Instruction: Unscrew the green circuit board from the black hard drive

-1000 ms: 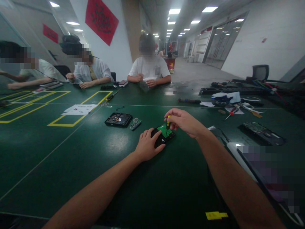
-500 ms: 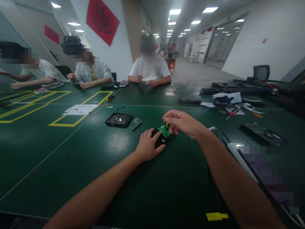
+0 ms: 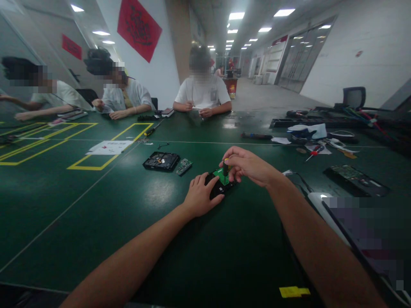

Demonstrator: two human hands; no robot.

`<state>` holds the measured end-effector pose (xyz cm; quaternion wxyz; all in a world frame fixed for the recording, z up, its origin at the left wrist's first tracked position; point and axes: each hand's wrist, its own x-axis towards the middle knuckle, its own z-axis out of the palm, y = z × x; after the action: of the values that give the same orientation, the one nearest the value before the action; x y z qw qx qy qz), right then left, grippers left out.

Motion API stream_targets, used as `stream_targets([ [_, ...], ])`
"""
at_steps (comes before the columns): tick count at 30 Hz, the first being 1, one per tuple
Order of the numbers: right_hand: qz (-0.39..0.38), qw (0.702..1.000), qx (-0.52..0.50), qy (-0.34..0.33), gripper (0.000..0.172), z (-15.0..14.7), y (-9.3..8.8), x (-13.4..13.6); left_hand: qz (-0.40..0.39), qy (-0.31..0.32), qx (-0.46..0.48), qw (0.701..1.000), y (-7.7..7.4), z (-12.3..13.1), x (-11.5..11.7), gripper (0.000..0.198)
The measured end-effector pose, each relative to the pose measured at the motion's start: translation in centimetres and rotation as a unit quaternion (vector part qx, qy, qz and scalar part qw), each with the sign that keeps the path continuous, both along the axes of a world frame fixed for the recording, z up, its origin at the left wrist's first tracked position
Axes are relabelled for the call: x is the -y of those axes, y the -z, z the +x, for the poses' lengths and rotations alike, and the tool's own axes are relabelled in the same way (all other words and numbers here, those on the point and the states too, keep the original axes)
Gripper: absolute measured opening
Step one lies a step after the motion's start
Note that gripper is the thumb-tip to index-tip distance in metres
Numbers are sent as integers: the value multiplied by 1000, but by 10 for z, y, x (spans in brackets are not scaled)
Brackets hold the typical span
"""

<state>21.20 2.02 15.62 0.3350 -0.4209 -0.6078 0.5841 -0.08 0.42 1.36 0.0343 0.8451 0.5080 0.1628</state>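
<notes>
Your left hand [image 3: 201, 197] rests on the bench [image 3: 96, 214], fingers spread and uncurled, their tips pressing the near-left end of the black hard drive [image 3: 215, 191]. The drive lies mid-bench, its long axis running from that hand away to the right. On its green circuit board [image 3: 220, 175] the yellow-handled screwdriver [image 3: 226, 164] stands nearly upright, tip down, pinched by the closed fingers of your right hand [image 3: 248, 166]; any print there is too small to read.

Black drive [image 3: 215, 191] flat on table, green board [image 3: 220, 175] on top, screwdriver [image 3: 226, 167] seemingly upright
</notes>
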Motion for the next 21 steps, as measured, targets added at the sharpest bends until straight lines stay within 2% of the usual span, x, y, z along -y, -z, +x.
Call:
stream_targets([
  [5,-10,1000,-20,-10,4,-1,1,-2,5,-1,2,1000,1,0,0,71],
  [11,-10,999,-29,-8,11,0,4,-7,9,3,4,1000,5,-1,-1,72],
  [21,2,1000,-2,25,5,2,5,-7,7,1,10,1000,2,0,0,72],
])
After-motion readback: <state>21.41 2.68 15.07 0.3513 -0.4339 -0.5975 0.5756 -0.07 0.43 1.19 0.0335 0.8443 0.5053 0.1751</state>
